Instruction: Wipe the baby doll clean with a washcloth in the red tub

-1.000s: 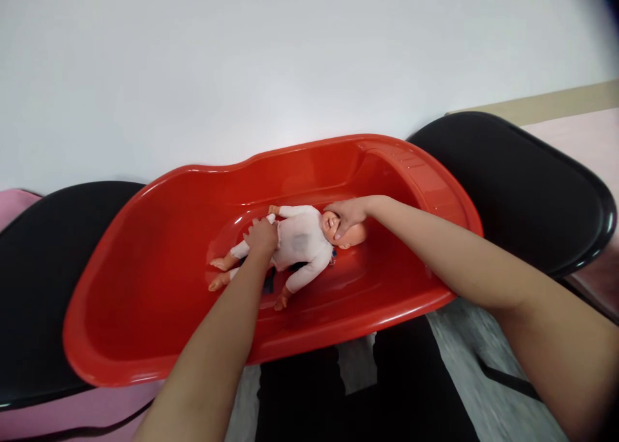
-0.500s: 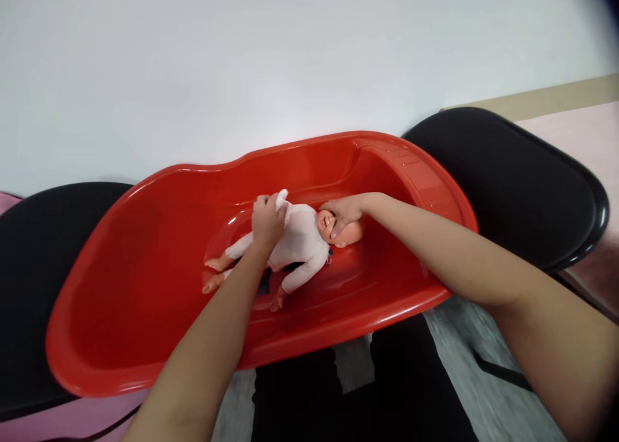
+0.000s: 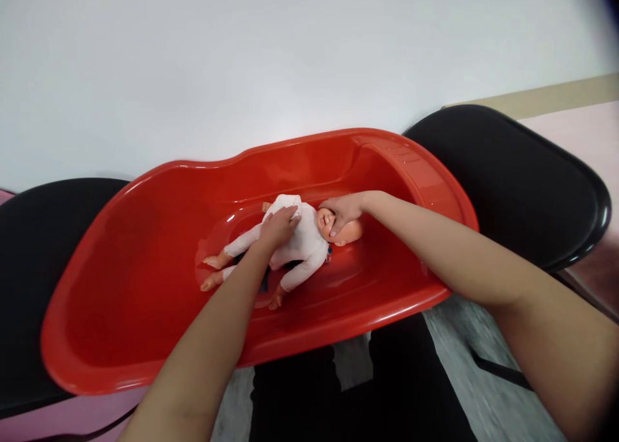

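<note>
A baby doll [image 3: 309, 239] in a white long-sleeved suit lies on its back inside a red baby bathtub [image 3: 111, 300]. Its head is toward the right and its bare feet toward the left. My left hand [image 3: 281, 226] rests on the doll's belly and far arm with the fingers stretched out. Around the doll's forehead and the side of its face curls my right hand [image 3: 344, 209], covering its eyes. Something dark and bluish, too small to make out, shows beneath the doll's neck.
A black seat [image 3: 507, 184] stands under the tub's right end, and another black seat [image 3: 29, 249] under its left end. Behind the tub rises a white wall [image 3: 242, 62]. My legs in black trousers [image 3: 300, 397] are close to the near rim.
My left hand has let go of the doll's far sleeve and now lies on its belly. The doll's far arm has come down toward the left. My right hand stays on the head.
</note>
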The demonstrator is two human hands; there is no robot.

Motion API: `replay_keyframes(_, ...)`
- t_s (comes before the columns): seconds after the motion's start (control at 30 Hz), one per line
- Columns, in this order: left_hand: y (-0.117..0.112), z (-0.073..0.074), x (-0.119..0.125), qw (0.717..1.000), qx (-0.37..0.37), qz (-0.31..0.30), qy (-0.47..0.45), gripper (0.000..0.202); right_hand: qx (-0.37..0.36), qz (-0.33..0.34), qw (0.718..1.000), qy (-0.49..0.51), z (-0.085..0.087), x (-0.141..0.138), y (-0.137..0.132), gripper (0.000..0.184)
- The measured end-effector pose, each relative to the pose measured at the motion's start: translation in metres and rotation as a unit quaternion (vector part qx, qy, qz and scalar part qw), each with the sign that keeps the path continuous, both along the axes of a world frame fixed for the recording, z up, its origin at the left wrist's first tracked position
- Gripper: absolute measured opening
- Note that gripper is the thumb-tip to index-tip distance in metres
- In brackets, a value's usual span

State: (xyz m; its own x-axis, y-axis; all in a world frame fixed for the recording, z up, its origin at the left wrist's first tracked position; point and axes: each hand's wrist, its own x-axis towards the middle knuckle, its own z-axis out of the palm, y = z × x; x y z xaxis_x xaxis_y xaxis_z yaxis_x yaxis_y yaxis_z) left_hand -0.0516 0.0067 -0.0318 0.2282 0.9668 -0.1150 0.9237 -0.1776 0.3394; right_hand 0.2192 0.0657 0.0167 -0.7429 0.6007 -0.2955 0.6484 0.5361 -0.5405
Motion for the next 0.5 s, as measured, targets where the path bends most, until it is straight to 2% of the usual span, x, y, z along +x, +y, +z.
replay_keyframes(0.23,-0.003,0.014,-0.011,0.989,-0.057,0.134,0.026,0.058,-0.045,0.008,0.999,0.0,0.004,-0.003,-0.002,0.044)
replay_keyframes(0.37,-0.001,0.013,-0.017,0.981,-0.057,0.179,0.042,0.055,-0.052,-0.032,0.998,0.029,0.001,-0.003,0.0,0.043)
replay_keyframes(0.5,-0.003,0.012,-0.023,0.976,-0.03,0.203,0.068,0.048,-0.097,-0.011,0.995,0.026,-0.001,-0.002,0.003,0.05)
